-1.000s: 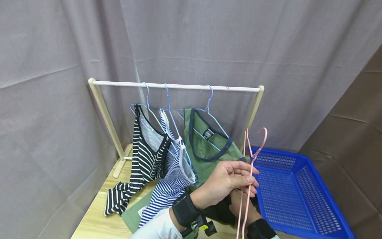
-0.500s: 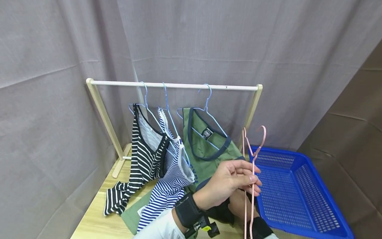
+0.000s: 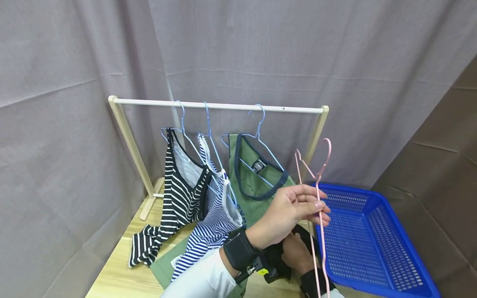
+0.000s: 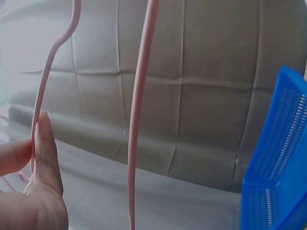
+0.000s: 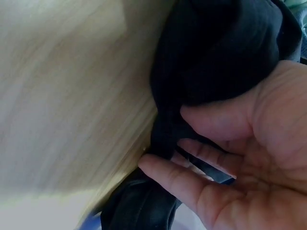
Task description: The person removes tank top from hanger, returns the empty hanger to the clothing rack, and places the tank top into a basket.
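Note:
A pink clothes hanger (image 3: 322, 231) is pinched between the thumb and fingers of my left hand (image 3: 287, 211), hook upward and body hanging down on edge. The left wrist view shows the thumb and a finger (image 4: 46, 153) on its pink wire. Lower down, partly behind the left forearm, my right hand (image 3: 296, 250) holds a black garment (image 3: 275, 258) just above the table. In the right wrist view, the thumb and fingers of that hand pinch a narrow part of the black cloth (image 5: 216, 52). Its full shape is bunched up and hidden.
A clothes rack (image 3: 220, 105) with a white rail carries a black-striped top (image 3: 182, 186), a blue-striped top (image 3: 214, 225) and a green top (image 3: 253, 182) on blue hangers. To the right stands a blue basket (image 3: 372, 248). Their base is a wooden table (image 3: 115, 273).
My left hand has risen slightly with the pink hanger, which has turned a little and now slants. The right hand stays low at the black garment, now showing more clearly below the left hand.

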Available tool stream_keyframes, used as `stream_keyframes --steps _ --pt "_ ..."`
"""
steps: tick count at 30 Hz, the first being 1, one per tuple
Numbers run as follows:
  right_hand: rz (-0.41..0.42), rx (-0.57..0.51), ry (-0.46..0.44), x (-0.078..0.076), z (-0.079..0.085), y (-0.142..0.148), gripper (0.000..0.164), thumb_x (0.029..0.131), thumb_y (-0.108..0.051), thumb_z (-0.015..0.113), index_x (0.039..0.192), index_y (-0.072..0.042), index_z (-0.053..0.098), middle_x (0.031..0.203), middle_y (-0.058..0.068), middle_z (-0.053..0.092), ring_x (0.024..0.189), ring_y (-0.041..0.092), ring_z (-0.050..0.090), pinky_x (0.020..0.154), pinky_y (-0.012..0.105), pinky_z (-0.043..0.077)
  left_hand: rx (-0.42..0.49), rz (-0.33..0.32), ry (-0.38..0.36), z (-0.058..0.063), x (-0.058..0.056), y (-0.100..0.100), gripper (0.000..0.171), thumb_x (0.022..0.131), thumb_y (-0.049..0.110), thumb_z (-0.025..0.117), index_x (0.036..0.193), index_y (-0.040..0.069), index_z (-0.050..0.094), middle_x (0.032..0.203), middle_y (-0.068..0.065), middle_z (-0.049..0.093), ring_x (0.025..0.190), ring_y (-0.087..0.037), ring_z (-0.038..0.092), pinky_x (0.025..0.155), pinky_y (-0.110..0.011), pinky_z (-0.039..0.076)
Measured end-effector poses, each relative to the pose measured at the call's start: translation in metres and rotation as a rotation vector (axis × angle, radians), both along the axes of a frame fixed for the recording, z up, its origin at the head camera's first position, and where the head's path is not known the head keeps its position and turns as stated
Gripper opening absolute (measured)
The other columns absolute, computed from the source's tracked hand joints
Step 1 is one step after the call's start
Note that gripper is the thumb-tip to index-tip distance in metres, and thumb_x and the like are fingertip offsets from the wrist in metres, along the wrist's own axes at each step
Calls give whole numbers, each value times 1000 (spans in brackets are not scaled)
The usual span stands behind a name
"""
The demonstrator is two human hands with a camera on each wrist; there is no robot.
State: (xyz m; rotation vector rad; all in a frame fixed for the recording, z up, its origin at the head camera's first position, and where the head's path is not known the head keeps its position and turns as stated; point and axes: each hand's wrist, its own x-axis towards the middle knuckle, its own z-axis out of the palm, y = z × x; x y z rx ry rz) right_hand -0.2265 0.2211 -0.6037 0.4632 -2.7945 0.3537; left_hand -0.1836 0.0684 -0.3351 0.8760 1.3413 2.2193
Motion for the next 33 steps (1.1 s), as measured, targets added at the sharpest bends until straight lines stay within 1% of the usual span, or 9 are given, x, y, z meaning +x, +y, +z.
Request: stream_keyframes --steps 1,3,8,11,16,19,22,27,33 --pt "4 12 -15 -5 -9 3 53 58 -2 80 110 2 71 107 12 75 90 33 66 80 51 51 6 9 3 2 -3 1 34 104 -9 55 135 -23 49 122 -62 49 79 -3 76 78 -22 68" --pt "4 24 -51 -6 -11 3 49 60 -3 80 108 2 70 110 14 72 90 33 63 80 49 51 13 28 6 5 -9 2 33 105 -8 55 135 -22 50 122 -61 49 79 -3 76 78 -22 68" --pt "-31 70 -201 10 33 -13 28 68 0 80 93 3 70 110 22 71 91 38 60 84 50 55 33 87 -17 13 -25 5 32 105 -6 56 134 -19 55 121 -57 53 78 -8 77 78 -24 69" --pt "-64 76 -225 15 44 -17 22 69 2 79 89 1 69 110 21 71 88 37 59 81 48 57 57 122 -42 17 -35 6 33 105 -6 56 136 -17 57 111 -47 62 78 -8 76 76 -22 68" --pt "-56 87 -124 17 40 -19 23 66 -1 81 86 1 70 107 23 71 90 40 61 78 50 58 60 212 -9 24 -45 8 33 105 -7 56 136 -16 60 104 -34 71 78 -7 75 74 -20 67" --pt "-47 105 -76 18 37 -21 26 65 -2 80 88 3 70 107 25 71 91 43 62 80 52 58 13 267 57 31 -49 10 32 104 -9 57 135 -15 61 114 -48 65 74 -6 74 73 -21 67" --pt "-61 93 -50 18 32 -21 30 64 -3 80 91 5 71 107 25 70 90 44 61 79 56 59 -21 290 87 40 -55 12 32 104 -9 57 135 -16 61 117 -51 63 72 -7 72 73 -22 68" --pt "-84 49 -105 17 32 -21 37 64 -1 80 98 8 70 114 29 68 96 48 60 79 61 61 -23 338 78 54 -70 17 29 104 -9 57 131 -18 62 119 -50 64 71 -7 72 72 -24 68" --pt "-108 49 -216 20 40 -22 40 68 2 80 107 9 70 123 29 67 106 49 60 85 60 62 -31 386 40 62 -82 21 28 104 -8 58 129 -21 61 117 -46 67 69 -5 71 72 -26 69"
